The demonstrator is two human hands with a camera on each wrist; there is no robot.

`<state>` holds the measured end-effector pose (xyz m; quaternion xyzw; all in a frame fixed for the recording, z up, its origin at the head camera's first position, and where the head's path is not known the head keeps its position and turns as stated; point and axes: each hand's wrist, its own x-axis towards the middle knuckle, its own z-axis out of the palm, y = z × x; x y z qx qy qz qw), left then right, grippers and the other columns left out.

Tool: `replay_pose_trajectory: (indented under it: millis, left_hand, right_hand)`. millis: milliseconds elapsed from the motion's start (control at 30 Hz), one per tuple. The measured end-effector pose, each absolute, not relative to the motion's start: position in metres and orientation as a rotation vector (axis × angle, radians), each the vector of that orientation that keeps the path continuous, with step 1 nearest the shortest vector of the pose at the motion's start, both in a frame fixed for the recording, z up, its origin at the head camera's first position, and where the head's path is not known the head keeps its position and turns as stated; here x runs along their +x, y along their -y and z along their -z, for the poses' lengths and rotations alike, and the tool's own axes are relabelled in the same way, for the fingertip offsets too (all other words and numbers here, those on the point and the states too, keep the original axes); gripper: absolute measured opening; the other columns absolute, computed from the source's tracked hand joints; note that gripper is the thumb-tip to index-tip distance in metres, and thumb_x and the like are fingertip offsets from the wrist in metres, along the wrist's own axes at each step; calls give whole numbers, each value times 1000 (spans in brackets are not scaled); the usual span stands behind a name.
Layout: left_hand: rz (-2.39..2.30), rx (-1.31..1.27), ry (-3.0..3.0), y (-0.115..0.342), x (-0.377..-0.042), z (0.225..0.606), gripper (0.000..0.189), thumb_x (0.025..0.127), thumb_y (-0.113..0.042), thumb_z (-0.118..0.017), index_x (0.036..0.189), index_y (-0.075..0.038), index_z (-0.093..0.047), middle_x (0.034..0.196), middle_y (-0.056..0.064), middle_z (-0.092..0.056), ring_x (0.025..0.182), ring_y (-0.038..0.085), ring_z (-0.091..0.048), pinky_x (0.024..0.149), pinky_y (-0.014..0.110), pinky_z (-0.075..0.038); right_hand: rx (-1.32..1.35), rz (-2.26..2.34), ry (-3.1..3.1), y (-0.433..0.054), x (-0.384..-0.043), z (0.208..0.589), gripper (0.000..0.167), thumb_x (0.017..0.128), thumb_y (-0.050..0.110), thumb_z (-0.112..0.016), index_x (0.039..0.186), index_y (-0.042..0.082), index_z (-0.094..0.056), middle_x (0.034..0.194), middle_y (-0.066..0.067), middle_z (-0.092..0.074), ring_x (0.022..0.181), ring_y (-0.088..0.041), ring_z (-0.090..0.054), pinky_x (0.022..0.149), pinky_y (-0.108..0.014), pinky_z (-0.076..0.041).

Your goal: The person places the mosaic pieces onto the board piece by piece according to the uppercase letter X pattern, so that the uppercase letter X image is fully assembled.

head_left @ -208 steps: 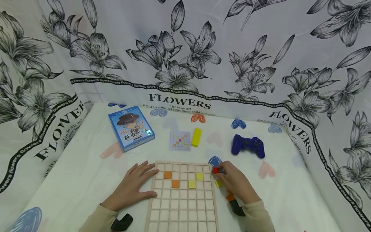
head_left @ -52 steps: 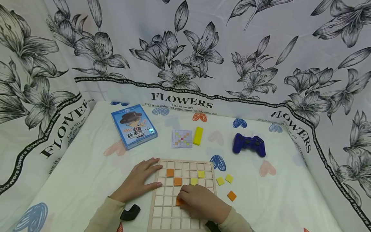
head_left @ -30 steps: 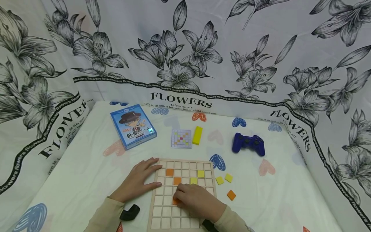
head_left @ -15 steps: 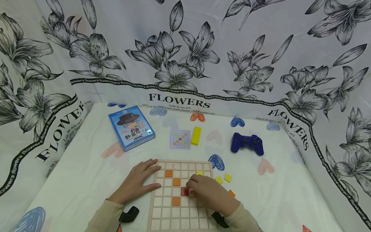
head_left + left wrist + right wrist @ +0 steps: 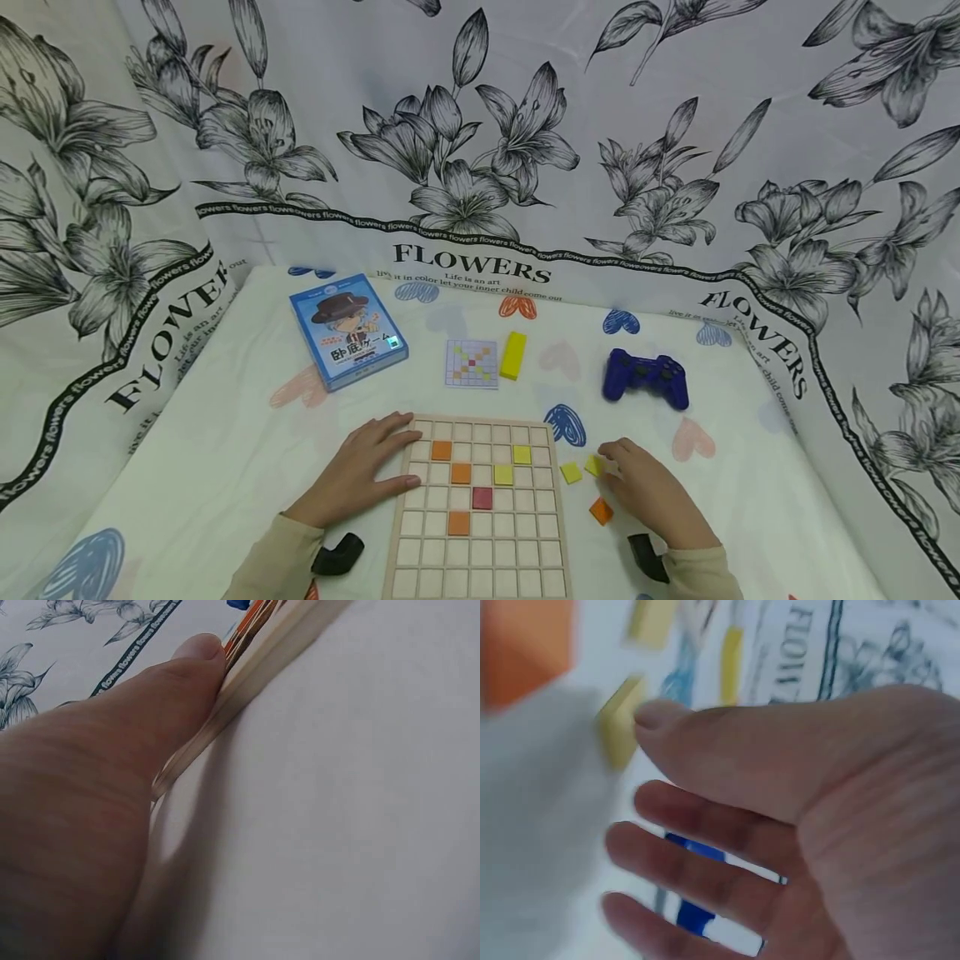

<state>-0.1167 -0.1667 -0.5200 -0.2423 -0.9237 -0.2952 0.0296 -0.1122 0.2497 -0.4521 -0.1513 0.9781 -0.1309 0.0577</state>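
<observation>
A wooden grid board (image 5: 481, 575) lies in front of me. Set in its cells are orange tiles (image 5: 459, 523), yellow tiles (image 5: 522, 455) and one red tile (image 5: 482, 498). My left hand (image 5: 356, 471) rests along the board's left edge; in the left wrist view its thumb (image 5: 196, 664) touches the wooden side. To the right of the board, my right hand (image 5: 647, 487) is at a loose yellow tile (image 5: 593, 465), partly covering it. In the right wrist view the thumb tip is beside that yellow tile (image 5: 619, 724), other fingers apart from it; the index finger is hidden.
Another loose yellow tile (image 5: 571, 473) and an orange tile (image 5: 601, 511) lie right of the board. Behind stand a blue game box (image 5: 348, 329), a printed pattern card (image 5: 471, 364), a yellow block (image 5: 513, 356) and a blue game controller (image 5: 645, 379). Floral cloth hangs beyond.
The red tile, pinched by my right hand earlier, and a third orange tile now lie in board cells. My right hand has moved off the board to the loose tiles; the left stays.
</observation>
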Motion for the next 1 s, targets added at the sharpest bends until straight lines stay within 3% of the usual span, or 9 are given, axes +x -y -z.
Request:
replay_pose_trajectory:
  millis: [267, 467, 667, 867, 1000]
  left_hand:
    - [907, -740, 2861, 166, -118, 518, 66, 83, -63, -60, 137, -26, -53, 151, -3, -38, 141, 21, -31, 116, 47, -23]
    - [903, -739, 2870, 166, -117, 518, 66, 84, -64, -59, 137, -26, -52, 151, -3, -38, 141, 21, -31, 116, 46, -22]
    - [899, -740, 2871, 166, -117, 519, 65, 84, -63, -59, 137, -27, -52, 151, -4, -38, 141, 21, -31, 116, 45, -22]
    - [900, -745, 2867, 165, -117, 519, 65, 84, -63, -59, 137, -26, -52, 151, -3, -38, 141, 21, -31, 117, 43, -21]
    - [891, -746, 2865, 166, -118, 520, 65, 84, -63, -59, 137, -26, -53, 151, -4, -38, 141, 20, -31, 117, 43, -21]
  right_hand:
    - [-387, 435, -2938, -261, -113, 466, 30, 86, 23, -71, 112, 10, -65, 103, 3, -60, 93, -11, -59, 85, -36, -54]
    - [-414, 444, -2960, -257, -114, 469, 28, 83, 13, -74, 109, 10, -65, 100, 3, -59, 87, -9, -58, 78, -31, -55]
    - [-468, 443, -2979, -257, -114, 469, 24, 82, 5, -72, 105, 7, -65, 100, 0, -58, 93, -14, -58, 83, -34, -55]
    - [-429, 535, -2964, -251, -112, 465, 27, 84, 7, -71, 109, 9, -62, 105, 2, -60, 100, -15, -60, 88, -36, -54]
    - [-452, 584, -2972, -240, -106, 459, 29, 83, 10, -73, 108, 14, -59, 104, 6, -60, 96, -10, -60, 83, -32, -55]
